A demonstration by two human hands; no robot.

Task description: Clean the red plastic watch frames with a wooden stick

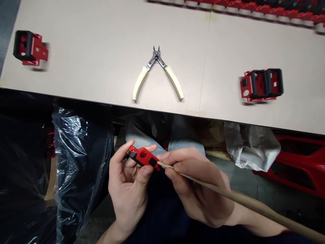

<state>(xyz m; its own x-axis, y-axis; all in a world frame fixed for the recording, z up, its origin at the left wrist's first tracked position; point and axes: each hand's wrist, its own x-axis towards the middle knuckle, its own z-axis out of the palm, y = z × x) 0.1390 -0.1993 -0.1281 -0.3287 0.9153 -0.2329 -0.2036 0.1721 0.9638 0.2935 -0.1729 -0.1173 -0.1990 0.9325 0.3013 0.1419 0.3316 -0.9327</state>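
Fingers of our left hand [129,193] pinch the red-and-black part [147,159] off the near edge of the surface [101,61]; our right hand [203,189] pinches a pointed stick [248,202], which, pressed too hard, could slip and scratch it.

Pinching on the near side with palm-up left hand [129,184] and, just to the right, with curled right hand [203,189].
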